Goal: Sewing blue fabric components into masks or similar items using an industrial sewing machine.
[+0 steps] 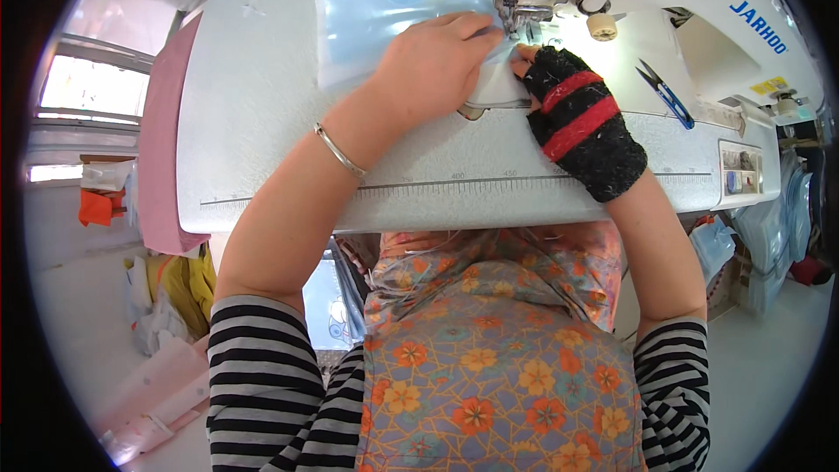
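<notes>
A shiny, light blue sheet [367, 22] lies flat on the white sewing machine table. Its right corner reaches under the needle and presser foot area of the sewing machine [533, 13], which is brightly lit. My left hand [437, 65], bare with a silver bangle at the wrist, rests on the sheet with its fingers bent together, gripping the edge near the needle. My right hand [581, 118] wears a black fingerless glove with red stripes. Its bare fingertips pinch the sheet's corner just right of the needle; the exact grip is partly hidden.
Blue-handled thread snips [666, 94] lie right of my glove. A printed ruler scale [419, 183] runs along the table's front edge. A small tray of bobbins [741, 168] sits at the right end. Pink cloth [166, 140] hangs at the left; light blue pieces [773, 227] hang at the right.
</notes>
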Action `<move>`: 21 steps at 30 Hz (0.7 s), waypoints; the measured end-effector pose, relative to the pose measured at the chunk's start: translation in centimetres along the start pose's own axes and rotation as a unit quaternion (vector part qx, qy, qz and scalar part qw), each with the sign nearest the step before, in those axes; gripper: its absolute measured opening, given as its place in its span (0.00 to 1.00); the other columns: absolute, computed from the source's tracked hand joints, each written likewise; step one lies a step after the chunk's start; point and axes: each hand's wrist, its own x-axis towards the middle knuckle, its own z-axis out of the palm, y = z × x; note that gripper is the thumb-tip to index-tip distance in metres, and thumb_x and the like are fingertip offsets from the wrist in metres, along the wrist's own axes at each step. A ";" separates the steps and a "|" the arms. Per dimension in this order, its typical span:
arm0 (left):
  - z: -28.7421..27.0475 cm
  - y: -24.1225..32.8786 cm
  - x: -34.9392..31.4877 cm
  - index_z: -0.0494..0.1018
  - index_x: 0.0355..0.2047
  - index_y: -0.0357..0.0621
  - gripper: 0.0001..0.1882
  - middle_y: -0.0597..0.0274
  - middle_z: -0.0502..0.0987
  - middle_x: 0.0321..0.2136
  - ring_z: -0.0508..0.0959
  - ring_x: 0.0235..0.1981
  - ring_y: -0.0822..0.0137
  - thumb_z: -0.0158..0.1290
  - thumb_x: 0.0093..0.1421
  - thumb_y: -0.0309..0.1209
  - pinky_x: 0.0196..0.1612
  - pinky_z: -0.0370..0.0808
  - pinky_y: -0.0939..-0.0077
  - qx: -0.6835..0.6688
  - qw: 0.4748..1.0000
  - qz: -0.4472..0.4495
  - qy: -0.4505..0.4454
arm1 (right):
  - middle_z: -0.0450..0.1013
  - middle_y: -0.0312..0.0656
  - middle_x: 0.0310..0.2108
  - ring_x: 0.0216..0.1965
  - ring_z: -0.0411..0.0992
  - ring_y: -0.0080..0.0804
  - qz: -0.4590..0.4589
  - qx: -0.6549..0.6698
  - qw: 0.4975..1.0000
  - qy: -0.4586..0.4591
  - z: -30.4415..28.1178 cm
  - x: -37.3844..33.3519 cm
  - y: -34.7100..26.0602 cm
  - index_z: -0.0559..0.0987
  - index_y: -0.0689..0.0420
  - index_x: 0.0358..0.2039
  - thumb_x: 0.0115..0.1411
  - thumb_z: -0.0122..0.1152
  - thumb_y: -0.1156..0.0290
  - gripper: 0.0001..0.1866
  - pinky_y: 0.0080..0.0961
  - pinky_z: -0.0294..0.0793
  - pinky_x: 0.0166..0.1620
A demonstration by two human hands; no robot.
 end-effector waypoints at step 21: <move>-0.5 3.4 -2.3 0.60 0.62 0.33 0.34 0.43 0.60 0.64 0.58 0.67 0.47 0.49 0.63 0.45 0.66 0.53 0.40 0.029 0.991 -0.050 -0.119 | 0.75 0.48 0.49 0.51 0.72 0.48 -0.020 0.067 0.997 0.024 -0.4 0.6 -0.4 0.77 0.58 0.46 0.54 0.55 0.81 0.17 0.38 0.72 0.55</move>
